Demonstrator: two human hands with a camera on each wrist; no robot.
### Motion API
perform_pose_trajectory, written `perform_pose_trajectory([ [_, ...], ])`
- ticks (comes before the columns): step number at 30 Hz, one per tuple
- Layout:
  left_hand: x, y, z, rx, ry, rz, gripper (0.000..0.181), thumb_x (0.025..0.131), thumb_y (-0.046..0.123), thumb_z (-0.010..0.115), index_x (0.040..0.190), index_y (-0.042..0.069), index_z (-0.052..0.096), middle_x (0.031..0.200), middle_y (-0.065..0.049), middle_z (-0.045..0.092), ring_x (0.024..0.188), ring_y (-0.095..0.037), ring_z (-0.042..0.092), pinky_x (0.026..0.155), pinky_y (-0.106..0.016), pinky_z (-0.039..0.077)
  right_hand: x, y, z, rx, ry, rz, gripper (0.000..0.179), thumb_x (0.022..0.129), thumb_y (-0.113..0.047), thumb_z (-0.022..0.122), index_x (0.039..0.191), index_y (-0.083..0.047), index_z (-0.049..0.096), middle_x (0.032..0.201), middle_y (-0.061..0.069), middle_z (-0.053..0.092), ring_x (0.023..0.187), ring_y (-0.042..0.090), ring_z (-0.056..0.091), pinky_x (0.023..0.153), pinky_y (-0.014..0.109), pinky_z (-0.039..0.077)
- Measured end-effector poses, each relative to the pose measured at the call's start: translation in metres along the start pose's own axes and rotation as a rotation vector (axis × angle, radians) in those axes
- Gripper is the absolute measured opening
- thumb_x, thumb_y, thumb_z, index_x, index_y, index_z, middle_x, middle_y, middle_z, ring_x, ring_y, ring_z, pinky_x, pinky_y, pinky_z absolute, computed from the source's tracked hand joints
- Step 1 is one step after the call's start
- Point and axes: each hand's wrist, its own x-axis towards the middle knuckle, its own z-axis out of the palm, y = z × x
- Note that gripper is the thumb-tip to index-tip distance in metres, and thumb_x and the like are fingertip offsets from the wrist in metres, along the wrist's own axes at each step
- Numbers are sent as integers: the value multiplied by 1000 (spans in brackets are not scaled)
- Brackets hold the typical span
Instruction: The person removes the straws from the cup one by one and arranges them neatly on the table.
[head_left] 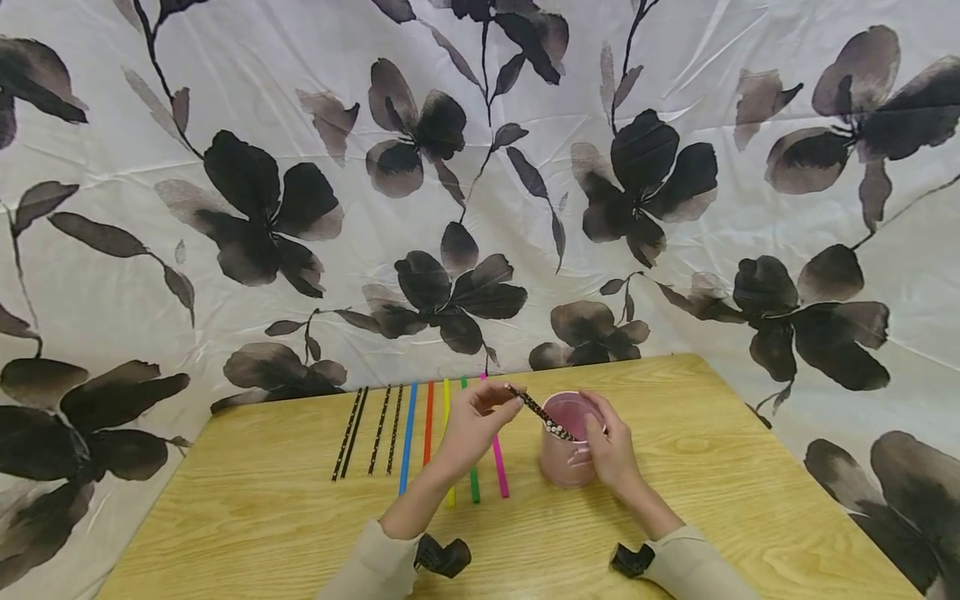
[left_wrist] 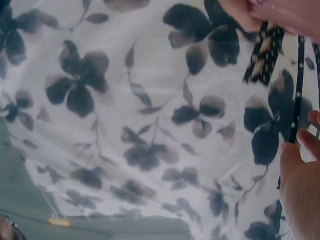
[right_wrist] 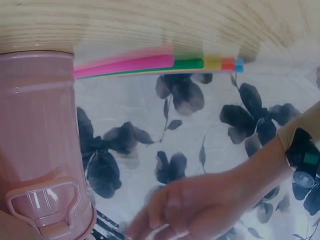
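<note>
"Since both hands are busy, what does each one hold?"

"The left hand [head_left: 472,425] pinches a thin black stick patterned with white stars [left_wrist: 298,90] between thumb and fingers, beside the opening of a glossy pink cylindrical mug [head_left: 558,468]. The right hand [head_left: 613,450] grips that mug by its right side, close to the rim."

"Anything inside the mug?"

"A bundle of black sticks with pale patterns [head_left: 558,428] leans out of its mouth, towards the left hand."

"And where is the mug?"

"At the pale wood-grain table [head_left: 712,442], just right of a straight magenta stick [head_left: 500,471]. Going left from there lie green [head_left: 474,483], yellow [head_left: 447,400], red [head_left: 428,425] and blue [head_left: 408,437] sticks, then four slim dark sticks [head_left: 379,430]. Behind hangs white fabric with dark flowers [head_left: 540,225]."
</note>
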Motion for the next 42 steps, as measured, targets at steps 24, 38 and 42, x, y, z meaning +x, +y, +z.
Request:
perform_pose_trajectory([
  [24, 17, 107, -121, 114, 315, 251, 19, 78, -3, 62, 93, -15, 59, 84, -16, 61, 69, -26, 63, 58, -36, 51, -1, 1, 2, -14, 19, -20, 33, 89, 3, 39, 121, 6, 46, 113, 24, 52, 97, 38, 51, 77, 14, 42],
  [38, 6, 62, -205, 399, 286, -129, 29, 80, 12, 65, 108, 3, 61, 94, -18, 59, 72, -20, 63, 59, -32, 52, 0, 35, 1, -2, -16, -19, 34, 92, -8, 41, 126, -8, 46, 118, 11, 53, 100, 26, 53, 79, 19, 45],
  [42, 1, 43, -231, 489, 241, -221, 34, 81, 19, 65, 112, 7, 60, 99, -15, 59, 76, -19, 62, 61, -29, 52, 0, 36, 1, -4, -15, -15, 33, 93, -10, 41, 126, -10, 46, 118, 8, 53, 99, 23, 53, 78, 19, 45],
])
